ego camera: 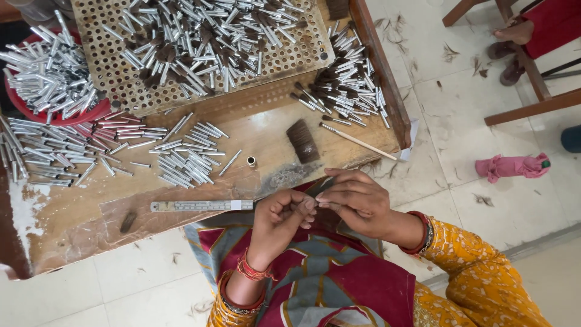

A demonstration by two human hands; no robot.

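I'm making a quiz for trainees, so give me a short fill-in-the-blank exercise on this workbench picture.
1. The heap of silver tubes at the far left lies in a ___ bowl.
2. The left hand and right hand meet above the person's ___.
3. The perforated board holds tubes tipped with dark ___.

Missing words: red; lap; bristles

On the worktop [72, 224], the ruler [201, 206] lies along the near edge, with the loose tubes [181, 158] just behind it and the small ring [251, 161] behind its right end. The perforated tray [121, 79] sits further behind the ruler, a bowl [91, 114] of tubes at the tray's left. The two hands [321, 209] meet just right of the ruler, over the lap.
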